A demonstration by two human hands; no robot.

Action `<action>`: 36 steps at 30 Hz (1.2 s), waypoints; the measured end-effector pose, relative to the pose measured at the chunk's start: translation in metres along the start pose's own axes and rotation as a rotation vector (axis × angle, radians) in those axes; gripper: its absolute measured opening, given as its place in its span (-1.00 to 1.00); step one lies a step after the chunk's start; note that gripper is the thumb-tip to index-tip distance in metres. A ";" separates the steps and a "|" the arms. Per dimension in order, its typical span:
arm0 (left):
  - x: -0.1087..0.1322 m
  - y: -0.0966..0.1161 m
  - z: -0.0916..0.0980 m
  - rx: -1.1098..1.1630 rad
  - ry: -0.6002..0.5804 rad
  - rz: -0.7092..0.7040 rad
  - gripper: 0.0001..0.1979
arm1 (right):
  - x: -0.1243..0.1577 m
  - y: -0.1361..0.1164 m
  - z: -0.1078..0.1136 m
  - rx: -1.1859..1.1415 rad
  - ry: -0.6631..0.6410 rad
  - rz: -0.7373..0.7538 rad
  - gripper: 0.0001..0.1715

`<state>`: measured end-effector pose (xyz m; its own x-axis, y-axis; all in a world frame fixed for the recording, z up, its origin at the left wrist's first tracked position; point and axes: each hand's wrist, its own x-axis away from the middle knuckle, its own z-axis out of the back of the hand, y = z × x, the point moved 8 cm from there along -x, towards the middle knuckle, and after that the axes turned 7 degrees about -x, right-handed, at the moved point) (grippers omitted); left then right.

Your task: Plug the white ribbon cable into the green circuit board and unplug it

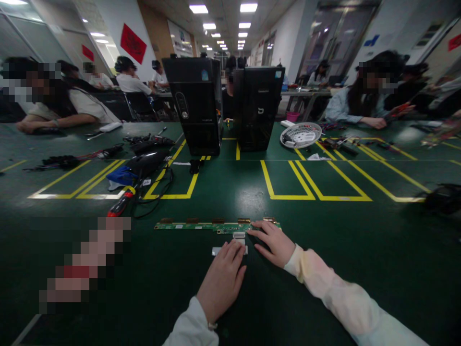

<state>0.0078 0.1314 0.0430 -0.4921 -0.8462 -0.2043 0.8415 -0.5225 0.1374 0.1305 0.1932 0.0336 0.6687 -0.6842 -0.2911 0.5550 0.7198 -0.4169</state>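
Note:
A long, narrow green circuit board (pixel 201 226) lies on the table in front of me, with gold-coloured tabs along its far edge. A white flat ribbon cable (pixel 217 251) lies near a connector (pixel 238 235) on the board's near side. My left hand (pixel 224 276) rests its fingertips on this cable, thumb held apart, and covers part of it. On the right end of the board lie the fingers of my right hand (pixel 274 242), spread, with the thumb off to the near side. Whether cable and connector are joined is hard to tell.
Left of the board are a red-and-black handled tool (pixel 120 204) and a black device with a cord (pixel 147 166). Two black computer towers (pixel 196 105) stand ahead, beside a round white grille (pixel 300 135). Yellow tape (pixel 291 197) marks the green table. People sit left and right.

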 end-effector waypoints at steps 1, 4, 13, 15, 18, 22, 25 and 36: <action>0.000 -0.001 0.000 0.009 -0.006 -0.006 -0.60 | 0.000 0.000 0.000 0.001 0.000 -0.001 -0.54; 0.000 -0.003 0.001 0.025 -0.035 -0.037 -0.57 | 0.000 0.000 0.000 0.006 -0.001 -0.004 -0.55; -0.004 -0.011 0.002 0.040 -0.131 -0.155 -0.55 | 0.000 -0.002 0.001 0.009 -0.002 0.006 -0.55; -0.005 -0.014 0.002 0.041 -0.144 -0.169 -0.54 | 0.000 -0.001 0.001 0.010 0.000 -0.002 -0.55; -0.007 -0.017 0.001 0.043 -0.174 -0.184 -0.52 | 0.000 0.000 0.002 0.013 0.003 -0.018 -0.54; -0.009 -0.018 0.002 0.068 -0.205 -0.231 -0.53 | 0.001 -0.001 0.000 -0.002 -0.017 -0.002 -0.52; -0.010 -0.019 0.001 0.096 -0.216 -0.253 -0.54 | 0.001 -0.001 -0.001 -0.010 -0.024 0.008 -0.51; -0.002 -0.019 -0.006 0.095 -0.265 -0.204 -0.48 | -0.001 -0.001 0.002 -0.006 -0.016 -0.009 -0.55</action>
<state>-0.0056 0.1438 0.0345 -0.6992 -0.7146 0.0199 0.7014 -0.6804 0.2122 0.1303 0.1929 0.0363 0.6716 -0.6885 -0.2738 0.5581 0.7131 -0.4242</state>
